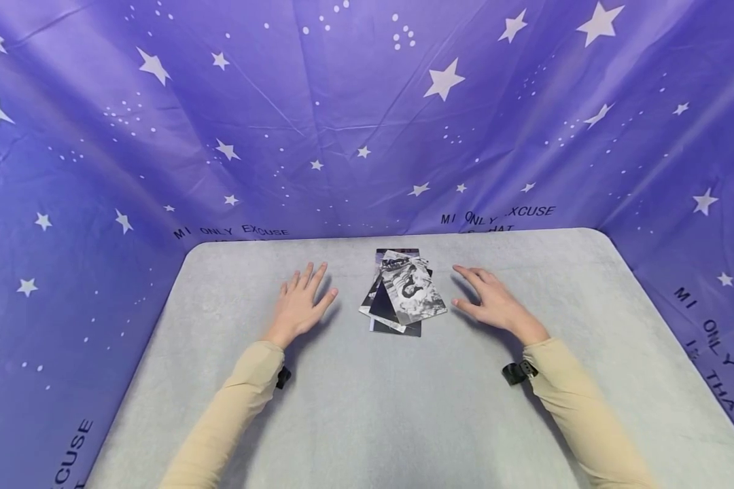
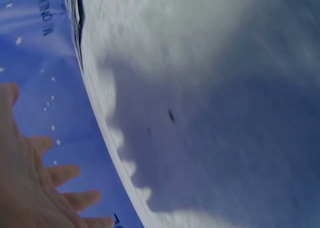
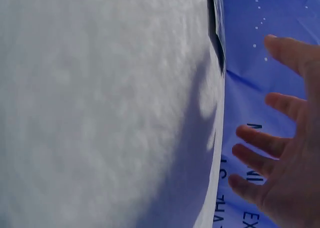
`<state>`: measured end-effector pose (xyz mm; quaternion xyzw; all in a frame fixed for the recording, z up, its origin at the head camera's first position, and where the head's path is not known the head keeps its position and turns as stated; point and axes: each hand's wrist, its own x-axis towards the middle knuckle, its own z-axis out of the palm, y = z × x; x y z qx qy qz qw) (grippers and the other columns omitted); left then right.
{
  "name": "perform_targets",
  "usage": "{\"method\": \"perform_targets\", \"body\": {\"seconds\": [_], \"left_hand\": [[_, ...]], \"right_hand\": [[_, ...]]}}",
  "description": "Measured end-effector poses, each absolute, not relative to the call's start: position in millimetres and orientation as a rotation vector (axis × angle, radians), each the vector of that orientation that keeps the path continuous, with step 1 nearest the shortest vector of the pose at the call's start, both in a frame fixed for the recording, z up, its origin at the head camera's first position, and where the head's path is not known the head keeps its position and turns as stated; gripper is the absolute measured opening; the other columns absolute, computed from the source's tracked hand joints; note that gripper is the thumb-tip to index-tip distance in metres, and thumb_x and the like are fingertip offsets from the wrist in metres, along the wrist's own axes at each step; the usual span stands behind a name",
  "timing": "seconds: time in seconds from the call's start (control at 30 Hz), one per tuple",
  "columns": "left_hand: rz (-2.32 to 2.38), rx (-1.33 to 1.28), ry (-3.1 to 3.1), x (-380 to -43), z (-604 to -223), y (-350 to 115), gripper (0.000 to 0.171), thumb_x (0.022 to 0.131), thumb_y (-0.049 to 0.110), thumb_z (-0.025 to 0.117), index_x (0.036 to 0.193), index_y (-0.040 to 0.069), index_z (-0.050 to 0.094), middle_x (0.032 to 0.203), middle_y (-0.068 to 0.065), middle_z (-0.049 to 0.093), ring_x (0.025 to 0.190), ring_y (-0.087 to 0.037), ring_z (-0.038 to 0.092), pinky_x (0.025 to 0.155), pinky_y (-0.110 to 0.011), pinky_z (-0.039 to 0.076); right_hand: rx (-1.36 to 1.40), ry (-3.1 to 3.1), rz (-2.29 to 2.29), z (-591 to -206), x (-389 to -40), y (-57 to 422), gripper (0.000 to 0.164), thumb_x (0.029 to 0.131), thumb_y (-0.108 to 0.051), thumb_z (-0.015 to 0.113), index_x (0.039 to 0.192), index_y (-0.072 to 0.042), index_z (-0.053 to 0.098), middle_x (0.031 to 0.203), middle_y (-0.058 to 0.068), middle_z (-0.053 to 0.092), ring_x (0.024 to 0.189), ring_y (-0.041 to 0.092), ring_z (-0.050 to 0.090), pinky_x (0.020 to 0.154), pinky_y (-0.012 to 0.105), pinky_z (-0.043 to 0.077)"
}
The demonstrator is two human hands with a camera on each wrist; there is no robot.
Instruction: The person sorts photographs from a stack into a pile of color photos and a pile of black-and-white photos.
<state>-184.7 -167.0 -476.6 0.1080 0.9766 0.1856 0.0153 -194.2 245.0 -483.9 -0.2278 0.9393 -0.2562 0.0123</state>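
Note:
A loose, fanned stack of printed cards or photos point(image 1: 413, 291) lies near the table's far side, the top one a black-and-white picture. To its left my left hand point(image 1: 300, 305) hovers with fingers spread, holding nothing. On the other side, my right hand point(image 1: 493, 303) is held with its fingertips close to the stack's right edge, apart from it. Both wrist views show bare, extended fingers above the table, with the left palm point(image 2: 30, 183) and the right palm point(image 3: 295, 183) free of any object. Only the stack's edge point(image 3: 216, 33) shows in the right wrist view.
A grey table point(image 1: 367, 421) spreads beneath both hands. Purple-blue cloth point(image 1: 367, 102) with white stars and black lettering hangs behind it and along both sides. Black wrist straps point(image 1: 517, 371) show at the beige sleeves point(image 1: 581, 407).

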Motion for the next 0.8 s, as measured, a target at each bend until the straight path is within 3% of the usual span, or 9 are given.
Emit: {"method": "perform_targets", "body": {"seconds": [0.27, 0.5, 0.8], "left_hand": [[0.738, 0.454, 3.024, -182.7, -477.8, -143.7, 0.074, 0.096, 0.064, 0.030, 0.154, 0.018, 0.027, 0.152, -0.022, 0.029, 0.134, -0.051, 0.027, 0.108, -0.065, 0.017], [0.736, 0.509, 3.018, -184.0, -476.1, -125.7, 0.065, 0.099, 0.048, 0.040, 0.150, 0.008, 0.033, 0.144, -0.028, 0.039, 0.130, -0.045, 0.038, 0.108, -0.055, 0.028], [0.860, 0.516, 2.976, -183.2, -476.1, -104.4, 0.062, 0.100, 0.044, 0.043, 0.148, 0.006, 0.036, 0.141, -0.023, 0.045, 0.123, -0.044, 0.046, 0.104, -0.053, 0.035]], "right_hand": [[-0.778, 2.924, -0.932, -486.6, -195.3, 233.8, 0.070, 0.087, -0.029, 0.069, 0.146, -0.005, 0.038, 0.137, 0.025, 0.044, 0.122, 0.044, 0.043, 0.099, 0.065, 0.033], [-0.781, 2.887, -1.051, -490.3, -198.2, 221.2, 0.067, 0.087, -0.020, 0.070, 0.144, -0.002, 0.040, 0.132, 0.023, 0.050, 0.115, 0.039, 0.050, 0.097, 0.061, 0.039], [-0.775, 2.821, -1.086, -486.5, -203.1, 210.4, 0.063, 0.087, -0.014, 0.070, 0.141, 0.003, 0.042, 0.127, 0.025, 0.053, 0.112, 0.038, 0.052, 0.097, 0.056, 0.041]]}}
